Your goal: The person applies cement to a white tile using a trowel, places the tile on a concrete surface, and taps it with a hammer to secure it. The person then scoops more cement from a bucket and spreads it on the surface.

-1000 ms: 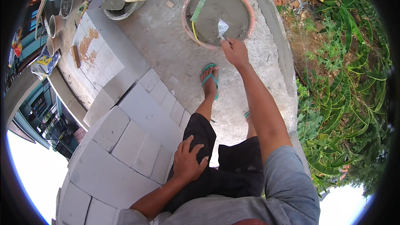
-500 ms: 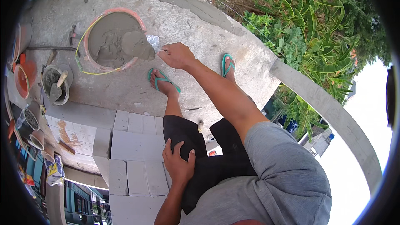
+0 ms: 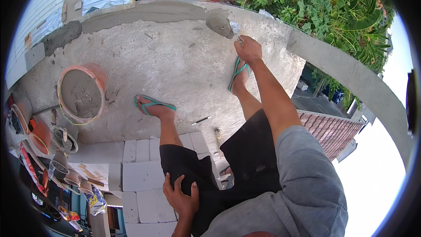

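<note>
My right hand (image 3: pixel 249 49) is closed around the handle of a trowel (image 3: pixel 235 28), out ahead at the far right. Wet grey mortar (image 3: pixel 219 25) lies heaped on the blade, over the near side of the low wall's mortared edge; whether it touches the wall I cannot tell. Fingers apart, my left hand (image 3: pixel 183 196) rests on my left thigh and holds nothing. Off to the left stands an orange bucket (image 3: pixel 99 75) with a yellow handle, holding more mortar.
Smooth mortar covers a stretch of the low wall (image 3: pixel 144 12). Pale blocks (image 3: pixel 147 175) are stacked near my left leg. Smaller buckets (image 3: pixel 40 136) crowd the left side, one with a second trowel (image 3: pixel 65 135). Plants (image 3: pixel 307 8) grow beyond the wall.
My right hand has carried the mortar-loaded trowel away from the bucket, rightward and forward to the wall. The view has shifted too. My left hand stays on my thigh.
</note>
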{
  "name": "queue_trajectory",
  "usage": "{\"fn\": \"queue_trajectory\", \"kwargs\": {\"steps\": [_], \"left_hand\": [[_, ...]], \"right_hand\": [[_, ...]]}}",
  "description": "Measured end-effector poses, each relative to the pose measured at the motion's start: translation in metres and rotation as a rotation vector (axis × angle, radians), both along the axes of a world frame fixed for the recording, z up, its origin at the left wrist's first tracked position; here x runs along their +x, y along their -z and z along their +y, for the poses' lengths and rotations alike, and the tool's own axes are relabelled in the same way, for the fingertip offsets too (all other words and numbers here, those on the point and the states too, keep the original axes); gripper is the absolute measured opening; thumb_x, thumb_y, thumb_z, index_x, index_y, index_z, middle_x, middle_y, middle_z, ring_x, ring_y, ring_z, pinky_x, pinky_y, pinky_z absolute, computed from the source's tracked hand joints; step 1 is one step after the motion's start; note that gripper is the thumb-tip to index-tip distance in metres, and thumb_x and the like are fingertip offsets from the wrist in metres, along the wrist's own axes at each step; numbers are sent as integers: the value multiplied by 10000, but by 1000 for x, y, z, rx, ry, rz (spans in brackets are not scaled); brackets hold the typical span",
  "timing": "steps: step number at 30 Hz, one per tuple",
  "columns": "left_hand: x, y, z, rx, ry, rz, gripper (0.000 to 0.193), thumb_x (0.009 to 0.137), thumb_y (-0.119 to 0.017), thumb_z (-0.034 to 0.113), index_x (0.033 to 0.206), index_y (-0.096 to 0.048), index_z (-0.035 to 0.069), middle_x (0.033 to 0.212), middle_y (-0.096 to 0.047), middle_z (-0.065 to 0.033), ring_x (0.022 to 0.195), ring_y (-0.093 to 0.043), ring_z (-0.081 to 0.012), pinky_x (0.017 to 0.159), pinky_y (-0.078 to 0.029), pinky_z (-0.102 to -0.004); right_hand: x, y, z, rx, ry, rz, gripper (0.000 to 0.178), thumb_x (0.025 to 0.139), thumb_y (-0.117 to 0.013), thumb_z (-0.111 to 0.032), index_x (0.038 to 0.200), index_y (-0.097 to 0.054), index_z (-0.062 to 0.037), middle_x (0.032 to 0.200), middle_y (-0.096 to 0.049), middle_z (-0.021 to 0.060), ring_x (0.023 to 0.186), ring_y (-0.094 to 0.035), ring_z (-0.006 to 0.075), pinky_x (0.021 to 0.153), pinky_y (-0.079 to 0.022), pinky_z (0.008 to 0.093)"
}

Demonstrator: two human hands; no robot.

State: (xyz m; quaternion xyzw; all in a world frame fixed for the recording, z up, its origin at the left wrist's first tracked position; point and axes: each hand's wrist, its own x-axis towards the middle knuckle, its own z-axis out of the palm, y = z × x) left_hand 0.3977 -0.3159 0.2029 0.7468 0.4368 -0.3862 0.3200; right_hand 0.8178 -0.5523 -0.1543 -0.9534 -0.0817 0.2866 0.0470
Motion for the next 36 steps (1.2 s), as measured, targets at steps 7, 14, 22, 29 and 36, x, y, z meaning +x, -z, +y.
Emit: {"fn": "queue_trajectory", "kwargs": {"steps": [7, 14, 22, 29, 36], "left_hand": [[44, 8, -29, 23, 198, 43, 421, 809, -818, 204, 1202, -716, 90, 1571, -453, -252, 1447, -425, -471, 1171, -391, -565], [69, 10, -48, 54, 267, 84, 420, 796, -823, 242, 1177, -731, 89, 1527, -495, -258, 1408, -462, -485, 1149, -409, -573], [88, 15, -61, 71, 343, 137, 431, 798, -823, 250, 1191, -722, 104, 1525, -503, -254, 1413, -464, -481, 1166, -402, -570], [99, 18, -67, 65, 364, 177, 443, 798, -818, 251, 1205, -710, 112, 1529, -497, -252, 1418, -457, -488, 1180, -386, -574], [106, 21, -73, 66, 388, 192, 443, 787, -818, 220, 1199, -704, 103, 1523, -499, -251, 1422, -451, -489, 1179, -383, -576]], "right_hand": [[32, 70, -76, -53, 40, -272, 340, 947, -668, -324, 1176, -751, -87, 1159, -678, 98, 1159, -670, 315, 957, -574, 447], [-1, 64, -103, 29, 397, -204, 362, 997, -647, -354, 1223, -716, -79, 1170, -679, 149, 1142, -678, 358, 925, -572, 489], [-18, 82, -18, 242, 540, 64, 406, 1058, -539, -355, 1197, -632, 15, 1222, -677, 275, 1089, -696, 474, 943, -557, 572], [6, 108, -57, 141, 662, 81, 426, 1049, -541, -363, 1219, -638, 16, 1217, -701, 277, 1133, -693, 465, 988, -551, 547], [34, 106, -157, 32, 731, 54, 511, 1041, -546, -418, 1303, -648, 8, 1247, -710, 285, 1192, -680, 469, 1033, -532, 550]]}}
